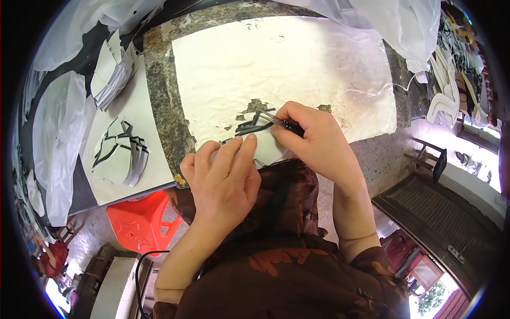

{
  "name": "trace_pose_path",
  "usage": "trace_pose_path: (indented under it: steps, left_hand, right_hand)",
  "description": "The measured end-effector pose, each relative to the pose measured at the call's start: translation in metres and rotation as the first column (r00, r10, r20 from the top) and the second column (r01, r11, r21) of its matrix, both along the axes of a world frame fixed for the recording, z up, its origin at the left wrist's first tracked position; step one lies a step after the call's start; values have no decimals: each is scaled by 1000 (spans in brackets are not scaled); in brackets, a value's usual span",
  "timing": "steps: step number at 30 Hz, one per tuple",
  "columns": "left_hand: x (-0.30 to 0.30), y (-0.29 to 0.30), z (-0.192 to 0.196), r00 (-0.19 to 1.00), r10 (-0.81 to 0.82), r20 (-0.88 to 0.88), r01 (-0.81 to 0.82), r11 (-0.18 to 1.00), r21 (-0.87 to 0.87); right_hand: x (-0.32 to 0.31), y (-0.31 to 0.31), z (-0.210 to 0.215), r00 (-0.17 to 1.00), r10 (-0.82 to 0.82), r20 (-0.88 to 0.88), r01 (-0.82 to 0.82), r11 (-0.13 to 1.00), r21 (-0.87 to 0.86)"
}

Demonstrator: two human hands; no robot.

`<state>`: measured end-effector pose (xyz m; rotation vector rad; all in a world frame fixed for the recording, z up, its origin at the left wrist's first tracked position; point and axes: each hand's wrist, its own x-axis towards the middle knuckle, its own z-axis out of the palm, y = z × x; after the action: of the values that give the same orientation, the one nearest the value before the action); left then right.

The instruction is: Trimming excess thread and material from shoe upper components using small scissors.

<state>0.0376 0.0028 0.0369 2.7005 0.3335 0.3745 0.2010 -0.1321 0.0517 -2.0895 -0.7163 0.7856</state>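
Observation:
A pale, flat cut piece [270, 149] with dark edging lies at the near edge of the white-covered work board [276, 69]. My left hand [222, 178] rests on it, fingers stretched out and pressing it down. In my right hand [319, 139] is a slim metal tool with a black handle [289, 125], pinched between thumb and fingers. Its metal tip points left, at the dark strip [254, 126] along the piece's far edge. I cannot make out the tool's exact kind. Part of the piece is hidden under my left fingers.
Left of the board lie a stack of dark-edged white pieces [121, 157] and a tied bundle of white pieces [111, 77]. Clear plastic bags [61, 138] line the far left. A white cord [366, 91] crosses the board at right. Below is a red plastic stool [139, 223].

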Motion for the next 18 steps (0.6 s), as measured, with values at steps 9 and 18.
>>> trace_pose_path:
  steps: [9,18]
  left_hand:
    - [7,4,9,1000,-20,2,20,1000,-18]
    - [11,-1,-3,999,5,39,-5,1000,-4]
  right_hand:
    - [6,-4,1,999,-18,-33,18,1000,-5]
    - [8,-6,-1,999,27,-30,-28,999,-30]
